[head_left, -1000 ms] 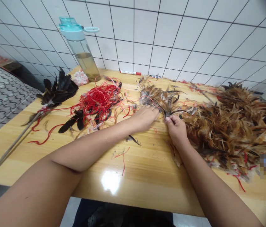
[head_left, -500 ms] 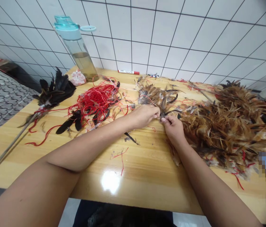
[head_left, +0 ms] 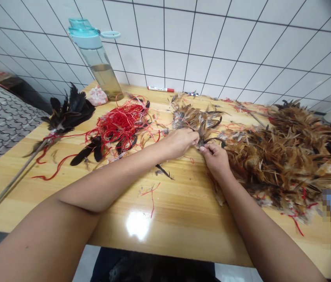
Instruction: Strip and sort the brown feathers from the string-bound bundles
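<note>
The bunch (head_left: 203,134) was at the fingertips of the right hand (head_left: 217,157), up and to the left of that palm, and just right of the left hand (head_left: 180,143). It lay between the two hands, the right hand being the one that clearly gripped it. The right hand was narrow, thumb and forefinger pinched on the bunch's gathered base. The left hand was narrow too, its fingers curled in beside the base; whether it pinched a strand or part of the bunch could not be told.

The bunch pointed away from the person, base toward the right thumb and tips toward the wall (head_left: 183,64). Its long axis ran roughly outward, across the line joining the hands, while a few dark plumes bent off to the right, above the right hand's knuckles.

Just beyond both hands lay the loose feathers (head_left: 193,116), close to the bunch's tips. The brown pile (head_left: 283,156) spread to the right of the right hand, near its wrist. Left of the left hand, beyond its forearm, sat the red string (head_left: 121,123), with the black feathers (head_left: 90,150) nearer the forearm. Farther left, the stick (head_left: 15,182) slanted toward the person, dark plumes at its far end.
</note>
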